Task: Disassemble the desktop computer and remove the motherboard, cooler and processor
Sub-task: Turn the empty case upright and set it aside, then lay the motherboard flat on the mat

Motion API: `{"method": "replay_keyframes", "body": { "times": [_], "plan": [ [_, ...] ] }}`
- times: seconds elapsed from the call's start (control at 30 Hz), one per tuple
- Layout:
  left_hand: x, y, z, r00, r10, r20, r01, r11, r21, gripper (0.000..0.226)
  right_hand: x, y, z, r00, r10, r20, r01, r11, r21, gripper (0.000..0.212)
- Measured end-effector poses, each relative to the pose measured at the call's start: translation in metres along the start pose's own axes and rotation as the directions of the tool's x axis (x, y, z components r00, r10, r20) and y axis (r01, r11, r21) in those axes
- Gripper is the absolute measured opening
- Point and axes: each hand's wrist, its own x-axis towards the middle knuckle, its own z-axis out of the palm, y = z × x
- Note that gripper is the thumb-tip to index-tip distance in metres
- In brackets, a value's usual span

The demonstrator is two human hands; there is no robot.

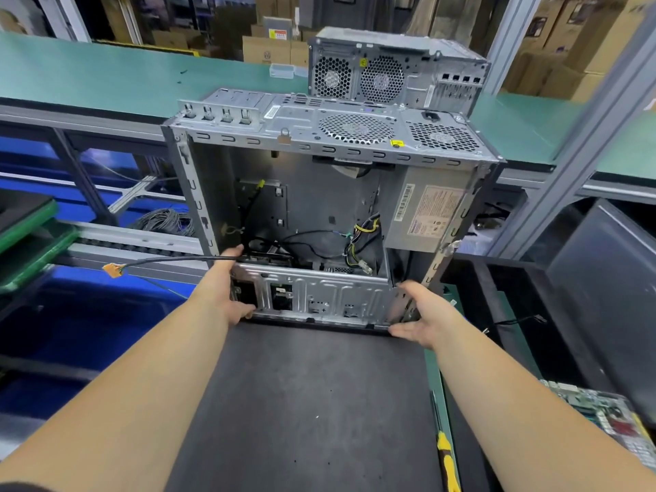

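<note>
On the dark mat (pixel 305 392), an open computer case (pixel 319 221) stands on edge, rear panel up. Inside: power supply (pixel 426 214) at right, loose yellow-and-black cables (pixel 362 239) low down; no board seen in it. Left hand (pixel 230 285) grips the case's near-left corner, fingers wrapped. Right hand (pixel 422 317) spread flat against the near-right corner. A motherboard (pixel 610 417) lies well apart at right. Second case (pixel 394 69) behind on the green bench.

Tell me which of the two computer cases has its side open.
The near case, gripped by the left hand and right hand; its interior and loose cables show. The far case on the green bench shows only its closed rear panel.
</note>
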Motion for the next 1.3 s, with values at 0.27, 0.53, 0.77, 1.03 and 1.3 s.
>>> {"method": "replay_keyframes", "body": {
  "times": [0.27, 0.53, 0.77, 1.03, 1.3],
  "plan": [
    [0.019, 0.013, 0.017, 1.0, 0.004, -0.016, -0.003, 0.999, 0.033, 0.088, 0.012, -0.021, 0.008, 1.0, -0.015, -0.024, 0.015, 1.0, -0.002, 0.062],
    [0.024, 0.021, 0.024, 1.0, -0.012, -0.002, 0.013, 0.999, 0.033, 0.094, 0.015, -0.029, 0.012, 1.0, 0.01, -0.005, -0.01, 1.0, 0.01, 0.088],
    [0.008, -0.004, 0.005, 0.995, 0.051, 0.082, -0.05, 0.999, -0.006, 0.058, -0.024, -0.012, -0.007, 0.993, -0.094, 0.073, 0.099, 0.993, -0.063, 0.109],
    [-0.015, -0.09, -0.032, 0.99, 0.003, 0.141, -0.009, 0.999, 0.047, 0.048, -0.079, 0.054, -0.092, 0.88, -0.442, -0.176, 0.308, 0.811, -0.497, 0.01],
    [-0.075, -0.154, 0.016, 0.964, 0.025, 0.266, -0.092, 0.966, 0.24, 0.031, -0.09, 0.071, -0.179, 0.845, -0.511, -0.158, 0.364, 0.767, -0.529, 0.011]
  ]
}}
